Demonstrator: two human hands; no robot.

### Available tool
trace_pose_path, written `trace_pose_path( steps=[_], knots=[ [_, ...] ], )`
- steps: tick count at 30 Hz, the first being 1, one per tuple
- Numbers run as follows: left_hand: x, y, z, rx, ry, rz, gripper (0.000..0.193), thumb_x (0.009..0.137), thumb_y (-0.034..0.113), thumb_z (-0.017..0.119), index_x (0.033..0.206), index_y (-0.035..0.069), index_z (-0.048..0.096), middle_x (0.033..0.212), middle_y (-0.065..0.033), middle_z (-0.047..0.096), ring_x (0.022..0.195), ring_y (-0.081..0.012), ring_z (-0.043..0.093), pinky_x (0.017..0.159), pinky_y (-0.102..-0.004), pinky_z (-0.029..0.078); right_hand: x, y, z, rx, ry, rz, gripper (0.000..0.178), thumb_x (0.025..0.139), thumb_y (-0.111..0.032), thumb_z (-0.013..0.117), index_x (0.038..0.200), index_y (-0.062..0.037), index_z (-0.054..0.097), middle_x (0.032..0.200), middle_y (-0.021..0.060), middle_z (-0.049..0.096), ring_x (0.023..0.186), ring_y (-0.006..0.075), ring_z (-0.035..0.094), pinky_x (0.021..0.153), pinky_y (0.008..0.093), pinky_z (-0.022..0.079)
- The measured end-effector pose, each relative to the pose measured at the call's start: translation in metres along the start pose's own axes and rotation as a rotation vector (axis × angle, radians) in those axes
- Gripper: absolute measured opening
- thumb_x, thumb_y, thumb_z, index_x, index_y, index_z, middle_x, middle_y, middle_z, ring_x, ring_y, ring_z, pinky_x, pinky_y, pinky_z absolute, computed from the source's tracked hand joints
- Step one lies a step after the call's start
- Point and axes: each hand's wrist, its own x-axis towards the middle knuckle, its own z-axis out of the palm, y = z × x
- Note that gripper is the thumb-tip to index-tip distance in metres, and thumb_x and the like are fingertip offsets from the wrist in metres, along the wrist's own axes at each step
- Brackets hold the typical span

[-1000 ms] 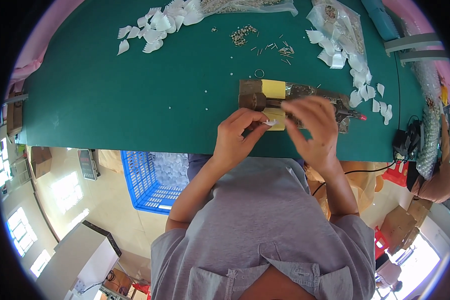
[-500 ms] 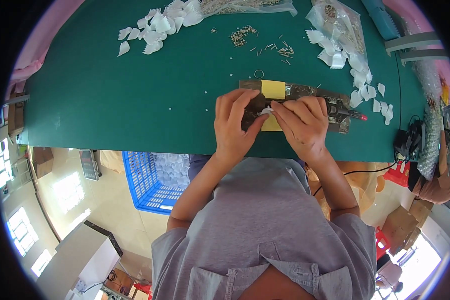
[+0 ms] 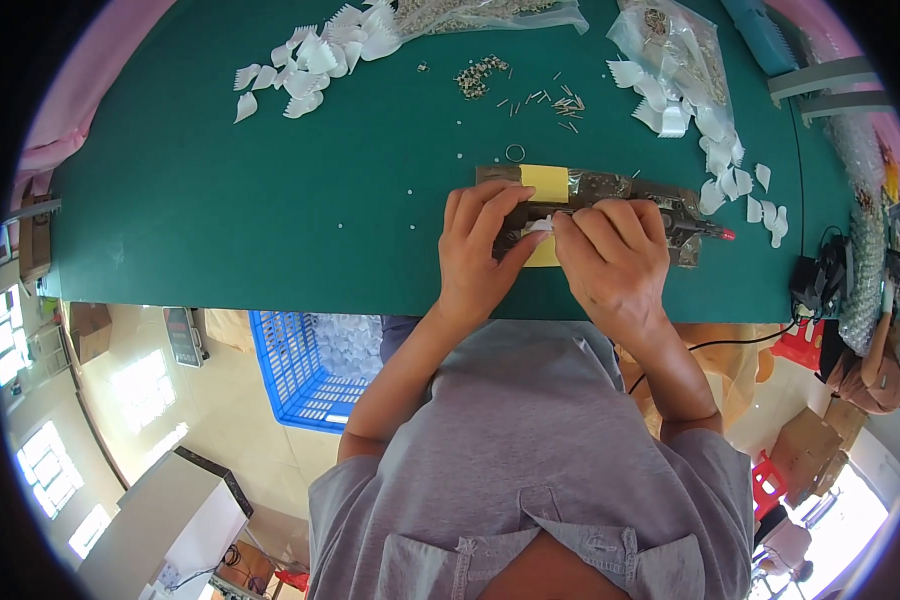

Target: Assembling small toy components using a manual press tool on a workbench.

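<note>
Pinching white pc (image 3: pixel 541 226) just up & R of frame ctr, L hand (image 3: pixel 470 255) fingers look mid-work on it, prob. not done, w/ R hand (image 3: pixel 618 265) fingers bunched at its R end (grip: can't tell) & loose pcs (image 3: pixel 315 56) upper L of bench (image 3: pixel 220 220), done or not unclear.

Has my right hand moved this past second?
Yes, your right hand has shifted left relative to the yellow strip, now at the small white piece.

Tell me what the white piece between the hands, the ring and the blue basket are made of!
White piece: maybe smooth plastic; bright, but too small to be sure.
Ring: likely shiny metal, thin and silvery.
Blue basket: probably hard, smooth plastic with neat slots.
</note>
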Motion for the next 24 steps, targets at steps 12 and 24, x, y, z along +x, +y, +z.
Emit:
trace_pose_path(
  steps=[12, 24],
  knots=[
    [0.006, 0.003, 0.003, 0.016, -0.024, -0.006, 0.049, 0.073, -0.002, 0.083, 0.12, 0.01, 0.071, 0.12, -0.0076, 0.068, 0.106, -0.0302, 0.061, 0.089, -0.0392, 0.052, -0.007, 0.012, 0.013, 0.051, 0.045, 0.039, 0.026, 0.07, -0.007, 0.072, 0.095, -0.0035, 0.073, 0.089, 0.0016, 0.06, 0.088, 0.0198, 0.061, 0.074, 0.0365, 0.048],
    [0.007, 0.003, 0.004, 0.105, -0.008, 0.094, 0.03, 0.078, 0.003, 0.082, 0.105, 0.014, 0.078, 0.115, -0.0037, 0.067, 0.096, -0.0269, 0.058, 0.079, -0.0373, 0.052, -0.009, 0.175, -0.016, -0.161, -0.125, 0.554, 0.036, 0.085, -0.021, 0.082, 0.118, -0.0085, 0.072, 0.111, 0.0132, 0.071, 0.1, 0.0344, 0.068, 0.081, 0.0432, 0.057]
  ],
)
